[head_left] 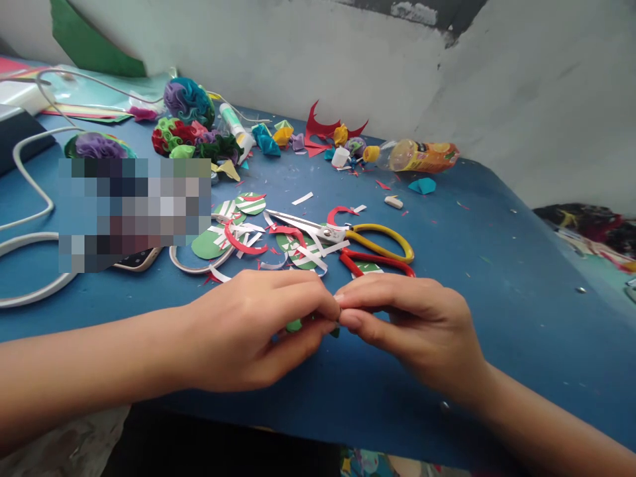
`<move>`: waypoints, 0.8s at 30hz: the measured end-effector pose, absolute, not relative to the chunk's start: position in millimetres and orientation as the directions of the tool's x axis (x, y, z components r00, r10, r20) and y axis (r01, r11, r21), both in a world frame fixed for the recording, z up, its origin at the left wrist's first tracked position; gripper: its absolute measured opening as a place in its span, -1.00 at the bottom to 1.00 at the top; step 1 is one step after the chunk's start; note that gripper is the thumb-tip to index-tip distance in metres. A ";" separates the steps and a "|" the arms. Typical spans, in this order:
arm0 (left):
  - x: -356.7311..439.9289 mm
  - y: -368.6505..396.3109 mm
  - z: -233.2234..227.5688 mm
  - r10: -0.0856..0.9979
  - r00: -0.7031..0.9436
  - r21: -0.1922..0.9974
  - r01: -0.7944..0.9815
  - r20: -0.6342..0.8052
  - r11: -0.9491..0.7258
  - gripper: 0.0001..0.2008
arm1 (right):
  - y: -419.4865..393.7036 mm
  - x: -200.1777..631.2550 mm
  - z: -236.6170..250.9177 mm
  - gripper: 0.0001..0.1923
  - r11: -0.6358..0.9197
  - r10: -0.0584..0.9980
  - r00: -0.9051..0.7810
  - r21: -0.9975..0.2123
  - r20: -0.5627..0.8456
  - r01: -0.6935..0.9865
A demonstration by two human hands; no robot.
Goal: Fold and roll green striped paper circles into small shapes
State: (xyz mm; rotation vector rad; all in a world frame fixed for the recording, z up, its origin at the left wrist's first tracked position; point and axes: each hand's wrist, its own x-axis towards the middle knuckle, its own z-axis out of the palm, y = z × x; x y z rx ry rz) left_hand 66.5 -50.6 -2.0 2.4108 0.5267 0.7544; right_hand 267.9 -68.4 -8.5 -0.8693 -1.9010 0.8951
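Left hand (248,328) and right hand (407,324) meet fingertip to fingertip low over the blue counter (521,278), both pinched shut on a small green paper piece (294,325) that peeks out beneath the fingers. Just beyond the knuckles lie open scissors (348,240) with one yellow and one red handle, among green paper discs (209,244) and red and white paper strips (241,246). Farther off sit curled paper flowers (189,126), a glue tube (234,129), and beyond the right hand an orange drink bottle (415,156) on its side.
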 end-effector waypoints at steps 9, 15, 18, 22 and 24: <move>71.4 -50.5 -3.0 0.561 0.722 0.610 0.245 0.404 -0.754 -0.93 | -73.2 263.7 -5.9 -0.85 0.614 0.787 -0.375 -0.687 0.490 0.389; 71.5 -50.6 -0.2 0.590 0.709 0.642 0.254 0.386 -0.724 -0.95 | -71.6 267.9 -4.1 -0.82 0.700 0.715 -0.429 -0.557 0.553 0.447; 71.5 -51.6 0.1 0.570 0.724 0.616 0.257 0.388 -0.745 -0.95 | -72.4 268.8 -3.6 -0.84 0.733 0.679 -0.460 -0.488 0.572 0.473; 71.8 -51.9 -0.6 0.554 0.736 0.598 0.255 0.390 -0.760 -0.95 | -73.2 270.6 -2.7 -0.87 0.773 0.619 -0.518 -0.342 0.590 0.534; 71.9 -51.7 -0.8 0.555 0.739 0.596 0.261 0.384 -0.759 -0.94 | -72.6 272.5 -2.7 -0.88 0.796 0.576 -0.563 -0.252 0.592 0.550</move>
